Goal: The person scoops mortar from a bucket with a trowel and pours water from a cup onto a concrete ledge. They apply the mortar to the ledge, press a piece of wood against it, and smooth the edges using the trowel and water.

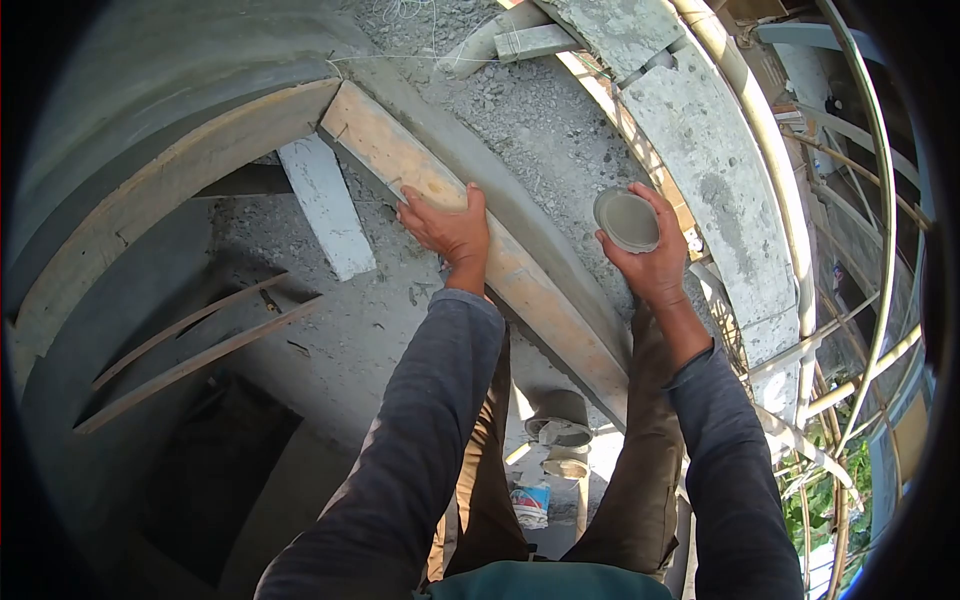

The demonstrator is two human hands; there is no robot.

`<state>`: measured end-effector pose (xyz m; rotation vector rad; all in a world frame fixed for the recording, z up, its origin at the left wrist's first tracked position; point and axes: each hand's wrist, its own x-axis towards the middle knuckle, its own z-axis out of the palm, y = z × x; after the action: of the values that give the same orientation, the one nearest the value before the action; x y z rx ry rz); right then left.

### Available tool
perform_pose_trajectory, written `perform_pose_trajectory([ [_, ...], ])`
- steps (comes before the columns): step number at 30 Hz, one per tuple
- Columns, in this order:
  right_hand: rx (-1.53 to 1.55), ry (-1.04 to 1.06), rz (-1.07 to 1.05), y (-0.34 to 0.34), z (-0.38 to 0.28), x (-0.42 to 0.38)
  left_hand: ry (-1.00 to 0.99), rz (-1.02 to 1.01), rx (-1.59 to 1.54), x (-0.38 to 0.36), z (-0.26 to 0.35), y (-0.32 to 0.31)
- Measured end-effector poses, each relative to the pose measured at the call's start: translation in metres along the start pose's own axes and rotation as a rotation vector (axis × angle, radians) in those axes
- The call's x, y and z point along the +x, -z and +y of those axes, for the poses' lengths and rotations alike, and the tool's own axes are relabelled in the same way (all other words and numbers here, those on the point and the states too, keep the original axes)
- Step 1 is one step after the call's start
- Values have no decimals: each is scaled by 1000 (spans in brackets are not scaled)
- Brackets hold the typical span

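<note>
- From here, the step in hand looks like minding the board with one hand and holding a cup ready in the other.
- The left hand lies across the board, thumb apart from the fingers, which bend towards its inner edge; whether it grips or merely leans, I can't tell.
- The right hand is closed around the side of the cup, with the thumb and fingers on opposite sides.
- The next move, I'd judge, calls for a level wrist on the cup and a steady board.
- The cup is held over the rubble, between the board and the slab. It is round and grey, with a smooth face turned up; it seems full of grey mix.
- The board is long, pale brown and stained, with a smooth grey band along its outer side.
</note>
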<state>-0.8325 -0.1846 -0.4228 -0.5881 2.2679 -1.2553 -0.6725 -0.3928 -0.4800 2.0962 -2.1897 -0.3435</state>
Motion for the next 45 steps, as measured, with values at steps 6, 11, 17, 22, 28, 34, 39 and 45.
perform_pose_trajectory([
  [6,20,4,23,5,-2,2,23,-44,13,3,4,3],
  [11,-33,67,34,22,-3,9,32,-135,43,-54,-8,24],
  [17,-113,224,-12,43,3,17,175,-432,-61,-242,-42,58],
  [22,-163,180,-11,51,-13,16,664,-681,78,-318,-30,74],
  [28,-199,233,-98,48,-13,16,728,-635,44,-335,-26,57],
  [34,-223,281,-188,30,-24,27,811,-597,41,-337,-23,41],
  [39,-118,338,-177,15,-19,34,798,-584,73,-340,-26,35],
  [45,-89,262,-192,16,-17,30,810,-595,108,-340,-26,31],
])
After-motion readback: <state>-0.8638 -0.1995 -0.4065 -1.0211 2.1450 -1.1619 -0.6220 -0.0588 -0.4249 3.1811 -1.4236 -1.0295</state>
